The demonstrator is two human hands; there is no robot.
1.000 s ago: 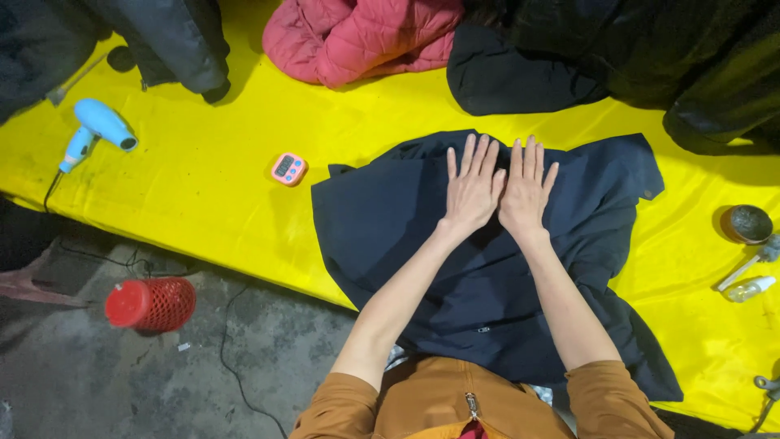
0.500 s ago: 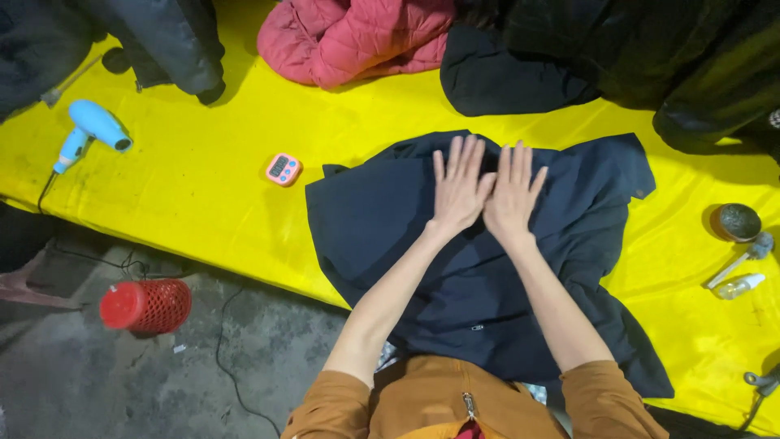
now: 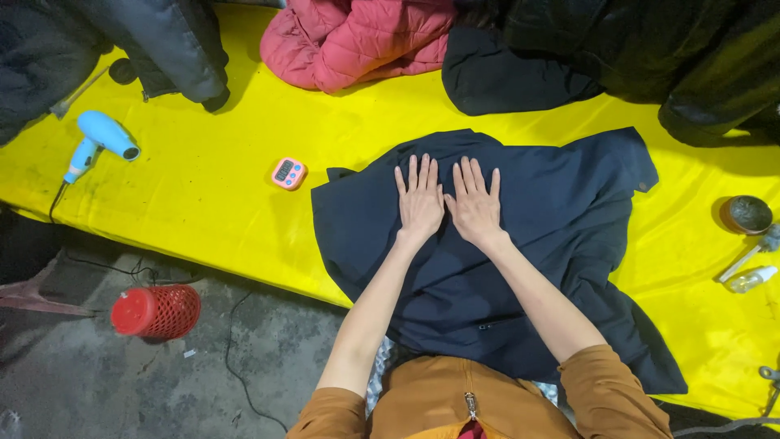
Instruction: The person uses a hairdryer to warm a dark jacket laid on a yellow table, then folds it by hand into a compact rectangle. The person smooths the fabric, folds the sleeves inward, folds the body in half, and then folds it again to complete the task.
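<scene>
Both my hands lie flat on a dark blue jacket (image 3: 520, 268) that is spread over the yellow table cover (image 3: 203, 203) in front of me. My left hand (image 3: 420, 197) and my right hand (image 3: 474, 203) sit side by side near the jacket's upper middle, palms down, fingers straight and slightly spread, gripping nothing. The two hands are just beside each other, their inner edges close to touching near the thumbs. The jacket reaches from under my palms down toward my body, where its lower edge hangs over the table's near side, and it stretches further out on my right than on my left.

To the left of my left hand, apart from the jacket's edge, a small pink timer (image 3: 288, 173) lies on the cover. Well beyond it on the same side rests a light blue hair dryer (image 3: 101, 140). Past my fingertips, at the far side of the table, a pink padded coat (image 3: 357, 41) is bunched up, with black clothes (image 3: 617, 57) heaped to its right. Far off to my right stands a small dark bowl (image 3: 747, 214), and just below it lies a small clear bottle (image 3: 751, 279). Down on the floor to my left sits a red basket (image 3: 156, 310).
</scene>
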